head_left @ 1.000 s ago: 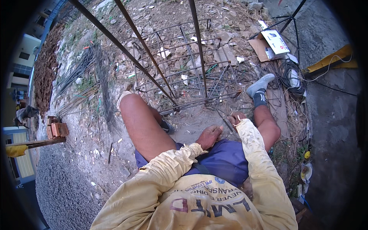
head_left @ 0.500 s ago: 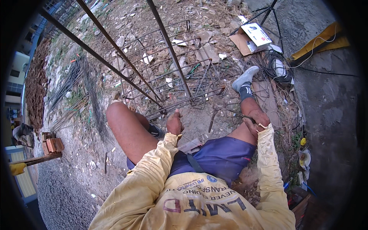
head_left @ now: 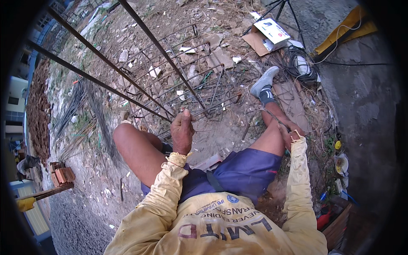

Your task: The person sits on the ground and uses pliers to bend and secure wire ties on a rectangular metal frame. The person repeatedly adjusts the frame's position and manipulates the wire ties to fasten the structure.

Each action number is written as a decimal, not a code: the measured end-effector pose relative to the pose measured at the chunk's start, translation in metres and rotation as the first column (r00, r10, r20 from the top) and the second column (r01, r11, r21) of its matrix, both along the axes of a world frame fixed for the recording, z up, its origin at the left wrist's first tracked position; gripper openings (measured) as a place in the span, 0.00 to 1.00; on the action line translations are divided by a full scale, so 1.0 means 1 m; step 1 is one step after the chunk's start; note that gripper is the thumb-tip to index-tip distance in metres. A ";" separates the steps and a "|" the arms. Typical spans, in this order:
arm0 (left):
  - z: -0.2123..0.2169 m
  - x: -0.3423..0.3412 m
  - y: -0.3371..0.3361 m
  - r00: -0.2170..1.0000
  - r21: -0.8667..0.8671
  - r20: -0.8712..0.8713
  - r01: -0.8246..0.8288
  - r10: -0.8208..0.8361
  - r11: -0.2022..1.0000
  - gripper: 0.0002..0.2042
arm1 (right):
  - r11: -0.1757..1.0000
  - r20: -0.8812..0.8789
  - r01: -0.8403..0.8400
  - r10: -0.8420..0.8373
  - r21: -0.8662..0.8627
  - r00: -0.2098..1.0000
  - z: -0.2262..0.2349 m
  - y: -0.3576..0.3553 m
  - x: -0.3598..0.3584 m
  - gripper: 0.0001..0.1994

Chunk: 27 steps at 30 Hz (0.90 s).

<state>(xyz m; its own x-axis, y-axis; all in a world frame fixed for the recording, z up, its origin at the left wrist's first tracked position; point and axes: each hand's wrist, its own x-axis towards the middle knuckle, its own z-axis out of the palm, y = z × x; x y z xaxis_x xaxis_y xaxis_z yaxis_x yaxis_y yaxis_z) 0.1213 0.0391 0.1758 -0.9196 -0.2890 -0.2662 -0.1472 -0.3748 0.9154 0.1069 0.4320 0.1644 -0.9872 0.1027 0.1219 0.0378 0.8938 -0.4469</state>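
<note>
My left hand point(head_left: 182, 132) is closed with the thumb upright, beside the near end of a rebar cage point(head_left: 204, 114). Whatever lies in its fingers is too small to make out. Near my right knee, my right hand point(head_left: 293, 135) grips a dark metal tool, apparently a pair of pincers point(head_left: 277, 119), pointing toward the cage. The blurred tool's far end is hard to read. Long steel bars point(head_left: 159, 51) slant up from the cage toward the upper left. My bent legs frame the bare soil between the hands.
Rubble covers the ground around the cage. At upper right are an open cardboard box point(head_left: 272, 32), a coil of black cable point(head_left: 297, 63) and a tripod point(head_left: 293, 19). Bundled wire point(head_left: 70, 106) and stacked bricks point(head_left: 61, 174) lie left; another person point(head_left: 26, 165) bends at far left.
My left hand has risen and moved left, nearer the bars' lower ends. My right hand has shifted slightly right with the tool, which has swung upward. The view has also shifted.
</note>
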 end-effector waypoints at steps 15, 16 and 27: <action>-0.041 0.041 0.023 0.950 -0.281 0.228 0.275 -0.214 0.920 0.22 | 0.550 -0.721 -0.527 -0.218 -0.648 0.658 0.162 -0.031 -0.030 0.20; -0.044 0.044 0.025 0.945 -0.277 0.235 0.288 -0.226 0.917 0.22 | 0.540 -0.736 -0.548 -0.222 -0.639 0.639 0.169 -0.041 -0.032 0.20; -0.044 0.049 0.046 0.978 -0.368 0.156 0.190 -0.141 0.910 0.20 | -0.288 -0.309 -0.258 0.150 -0.922 0.939 0.127 -0.061 -0.039 0.21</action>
<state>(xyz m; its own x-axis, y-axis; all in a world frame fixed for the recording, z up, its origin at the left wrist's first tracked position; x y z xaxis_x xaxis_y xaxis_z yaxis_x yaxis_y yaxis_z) 0.1704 0.0847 0.1315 -0.9300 -0.2371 -0.2807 -0.2972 0.0363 0.9541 0.0676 0.3706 0.2909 -0.9812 -0.0624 0.1824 -0.0932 -0.6746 -0.7323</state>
